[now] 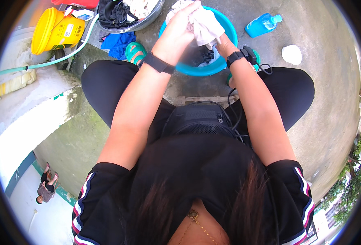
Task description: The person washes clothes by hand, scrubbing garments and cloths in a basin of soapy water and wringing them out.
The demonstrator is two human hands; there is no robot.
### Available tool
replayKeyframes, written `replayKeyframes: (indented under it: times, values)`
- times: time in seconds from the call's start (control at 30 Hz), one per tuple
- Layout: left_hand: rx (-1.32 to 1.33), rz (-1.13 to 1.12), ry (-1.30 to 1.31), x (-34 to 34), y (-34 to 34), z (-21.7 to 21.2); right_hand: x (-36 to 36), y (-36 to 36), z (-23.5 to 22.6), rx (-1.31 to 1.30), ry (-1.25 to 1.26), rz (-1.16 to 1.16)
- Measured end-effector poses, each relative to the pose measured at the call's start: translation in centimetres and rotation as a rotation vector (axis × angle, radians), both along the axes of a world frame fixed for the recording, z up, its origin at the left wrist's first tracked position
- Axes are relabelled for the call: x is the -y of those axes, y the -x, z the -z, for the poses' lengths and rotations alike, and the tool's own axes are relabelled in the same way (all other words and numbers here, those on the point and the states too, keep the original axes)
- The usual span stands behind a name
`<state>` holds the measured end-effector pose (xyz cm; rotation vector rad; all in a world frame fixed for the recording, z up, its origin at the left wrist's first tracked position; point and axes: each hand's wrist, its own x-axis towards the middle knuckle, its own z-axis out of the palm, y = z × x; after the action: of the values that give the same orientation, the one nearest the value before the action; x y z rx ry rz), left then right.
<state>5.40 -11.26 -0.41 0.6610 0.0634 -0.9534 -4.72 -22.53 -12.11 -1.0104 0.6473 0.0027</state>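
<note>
A pale pinkish-white cloth [207, 27] is bunched up between my two hands, above a round turquoise basin [232, 30]. My left hand [178, 33] grips the cloth's left side, its thumb along the top edge. Holding the lower right of the cloth is my right hand [226, 45], its fingers mostly hidden behind the fabric. Water and some dark and whitish laundry [208, 57] show inside the basin, below the cloth. The basin stands on the concrete floor between my feet, which wear green sandals [135, 51].
A metal bowl [150, 23] of dark and white clothes stands at the far left, with blue cloth [120, 45] beside it. A yellow bucket [45, 32] and pale hose [72, 53] lie further left. To the right are a blue bottle [263, 25] and a white tub [291, 54].
</note>
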Motion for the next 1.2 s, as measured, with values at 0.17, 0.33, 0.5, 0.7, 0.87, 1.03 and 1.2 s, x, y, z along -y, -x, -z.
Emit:
replayKeyframes:
  times: [0.17, 0.33, 0.5, 0.7, 0.87, 1.03, 1.2]
  values:
    - [-0.108, 0.016, -0.027, -0.3, 0.5, -3.6, -1.0, 0.9, -1.7, -0.18, -0.295, 0.089]
    - [-0.003, -0.075, -0.124, -1.9, -0.6, 2.5, -1.7, 0.0, -4.5, 0.114, -0.657, 0.219]
    - [-0.237, 0.096, -0.361, -2.3, 0.8, 4.5, -2.7, -0.8, -4.2, 0.062, 0.085, 0.256]
    - [0.049, 0.202, -0.326, -0.5, 2.3, 1.9, -5.7, -1.4, -7.7, 0.059, 1.058, 0.209]
    - [-0.263, -0.024, -0.028, 0.4, 1.1, 10.7, -3.5, -2.4, -7.9, 0.132, 0.856, 0.067]
    - [-0.139, -0.045, 0.249, 1.0, 2.4, 9.3, -4.7, -2.1, -8.1, 0.11, 1.172, 0.123]
    - [-0.081, -0.034, -0.199, 1.3, 2.7, 6.9, -3.2, -2.7, -5.8, 0.028, 1.557, 0.214]
